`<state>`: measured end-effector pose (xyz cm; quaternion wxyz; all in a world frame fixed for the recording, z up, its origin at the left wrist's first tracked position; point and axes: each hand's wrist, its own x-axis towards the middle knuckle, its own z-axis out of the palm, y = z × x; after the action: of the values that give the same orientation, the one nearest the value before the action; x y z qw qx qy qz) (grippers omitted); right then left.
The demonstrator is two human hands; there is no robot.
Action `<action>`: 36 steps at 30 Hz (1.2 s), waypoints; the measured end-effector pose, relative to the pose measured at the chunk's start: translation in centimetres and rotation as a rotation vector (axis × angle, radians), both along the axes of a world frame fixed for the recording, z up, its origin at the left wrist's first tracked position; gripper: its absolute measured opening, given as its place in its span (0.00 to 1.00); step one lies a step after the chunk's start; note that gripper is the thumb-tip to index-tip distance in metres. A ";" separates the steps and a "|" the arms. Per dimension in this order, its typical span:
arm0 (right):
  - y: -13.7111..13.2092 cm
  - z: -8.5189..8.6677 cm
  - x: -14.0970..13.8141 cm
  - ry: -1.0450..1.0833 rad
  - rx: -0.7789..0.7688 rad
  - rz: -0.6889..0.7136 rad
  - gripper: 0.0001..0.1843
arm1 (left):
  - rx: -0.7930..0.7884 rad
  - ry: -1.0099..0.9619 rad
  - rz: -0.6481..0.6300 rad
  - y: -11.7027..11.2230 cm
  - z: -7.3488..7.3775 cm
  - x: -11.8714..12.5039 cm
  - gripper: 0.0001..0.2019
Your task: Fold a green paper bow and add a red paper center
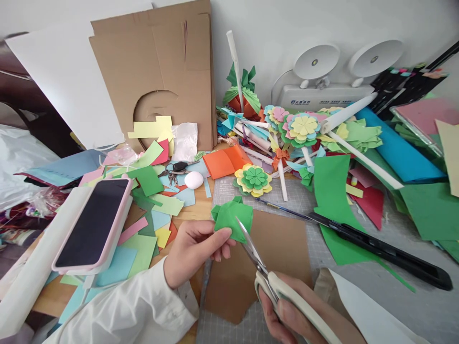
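My left hand (195, 251) pinches a small piece of green paper (229, 215) between thumb and fingers, with a folded or curled part along its top. In my right hand (290, 306) is a pair of scissors (263, 272) with cream-coloured handles. The blades point up and left, and their tips overlap the right side of the green paper. Whether the blades have the paper between them I cannot tell. Below both hands lies a brown cardboard sheet (265, 248) on a grey cutting mat (229, 329).
Left stands a phone (95, 222) among paper scraps (143, 253), with keys (172, 172) and a white egg-shaped object (194, 180) nearby. Right lie a black long-handled tool (380, 243) and a large green paper strip (333, 191). Layered paper flowers (254, 179) and cardboard (158, 62) sit behind.
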<state>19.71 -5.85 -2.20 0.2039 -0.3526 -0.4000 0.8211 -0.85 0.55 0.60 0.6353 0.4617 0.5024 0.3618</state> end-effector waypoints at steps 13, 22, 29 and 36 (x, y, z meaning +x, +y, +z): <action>0.6 0.9 -0.4 0.017 0.088 0.002 0.30 | 0.006 0.006 -0.004 0.0 -0.1 -0.1 0.14; 0.9 1.5 -0.6 0.007 0.035 -0.003 0.31 | 0.024 -0.012 -0.014 0.1 -0.3 -0.4 0.13; 0.7 0.9 -0.5 0.032 0.003 -0.020 0.29 | 0.043 0.019 -0.011 0.1 -0.3 -0.4 0.13; 0.4 0.5 -0.6 0.059 -0.006 -0.058 0.28 | 0.037 -0.007 -0.006 0.1 -0.3 -0.4 0.13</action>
<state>19.07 -5.45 -1.70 0.2384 -0.3404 -0.3808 0.8260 -1.21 0.69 0.29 0.6295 0.4736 0.4919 0.3708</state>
